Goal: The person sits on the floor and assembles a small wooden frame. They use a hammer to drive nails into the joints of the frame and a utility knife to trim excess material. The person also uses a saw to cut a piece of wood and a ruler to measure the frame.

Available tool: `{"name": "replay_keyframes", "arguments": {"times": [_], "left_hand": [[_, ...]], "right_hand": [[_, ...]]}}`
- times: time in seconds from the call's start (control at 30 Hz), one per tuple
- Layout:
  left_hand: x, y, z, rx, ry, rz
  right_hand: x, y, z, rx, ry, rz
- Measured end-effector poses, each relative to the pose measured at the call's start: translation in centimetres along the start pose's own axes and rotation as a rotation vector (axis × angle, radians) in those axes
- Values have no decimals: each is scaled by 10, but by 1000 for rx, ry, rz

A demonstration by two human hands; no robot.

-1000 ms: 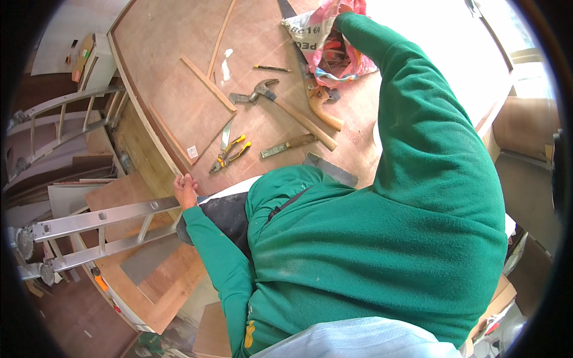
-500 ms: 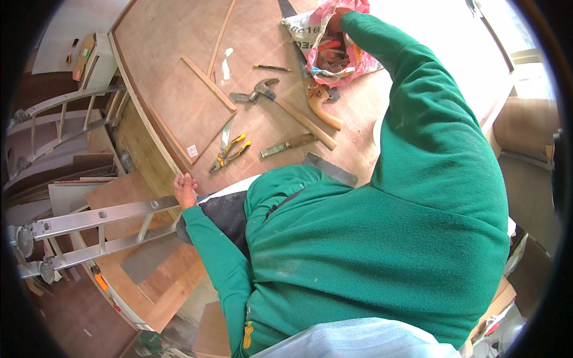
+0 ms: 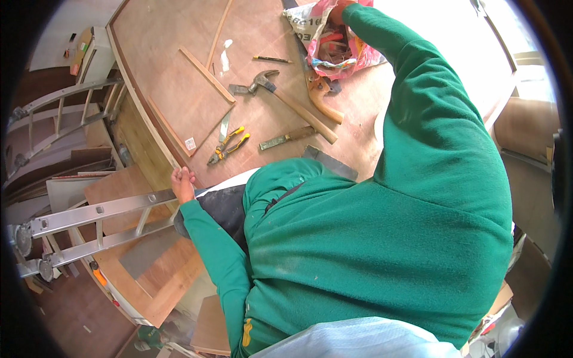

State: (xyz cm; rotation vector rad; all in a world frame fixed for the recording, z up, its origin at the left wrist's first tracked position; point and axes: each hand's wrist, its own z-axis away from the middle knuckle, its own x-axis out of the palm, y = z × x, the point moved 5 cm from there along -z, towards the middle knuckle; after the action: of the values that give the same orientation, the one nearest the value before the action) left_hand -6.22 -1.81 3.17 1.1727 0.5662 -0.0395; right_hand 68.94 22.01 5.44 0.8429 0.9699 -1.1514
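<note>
The left hand (image 3: 182, 182) rests on the near edge of the counter (image 3: 161, 53), fingers curled over the rim in a loose grip that holds nothing else; it sits just beside the end of an aluminium ladder (image 3: 89, 218) that lies level below the counter. The right arm, in a green sleeve, reaches far across the counter into a printed woven bag (image 3: 310, 27) at the far edge; the right hand (image 3: 339, 13) is mostly hidden inside the bag's mouth, so I cannot tell how its grip stands or whether it has hold of anything. The bag lies open with reddish tools showing inside. Near it on the counter lie a claw hammer (image 3: 280, 95) with a wooden handle, a saw handle (image 3: 322, 101) just beside the bag, a chisel (image 3: 285, 138), yellow-handled pliers (image 3: 227, 145), a pencil (image 3: 271, 59) and several thin wood strips (image 3: 206, 74), all well apart from the left hand.
</note>
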Motion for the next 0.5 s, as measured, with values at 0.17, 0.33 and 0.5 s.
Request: {"name": "replay_keyframes", "arguments": {"times": [0.17, 0.33, 0.5], "left_hand": [[1, 1, -1, 0, -16, 17], [2, 2, 1, 5, -7, -11], [3, -1, -2, -10, -12, -38]], "right_hand": [[4, -12, -7, -25, -3, 0], [9, -25, -14, -48, -4, 8], [4, -32, -15, -98, 21, -26]]}}
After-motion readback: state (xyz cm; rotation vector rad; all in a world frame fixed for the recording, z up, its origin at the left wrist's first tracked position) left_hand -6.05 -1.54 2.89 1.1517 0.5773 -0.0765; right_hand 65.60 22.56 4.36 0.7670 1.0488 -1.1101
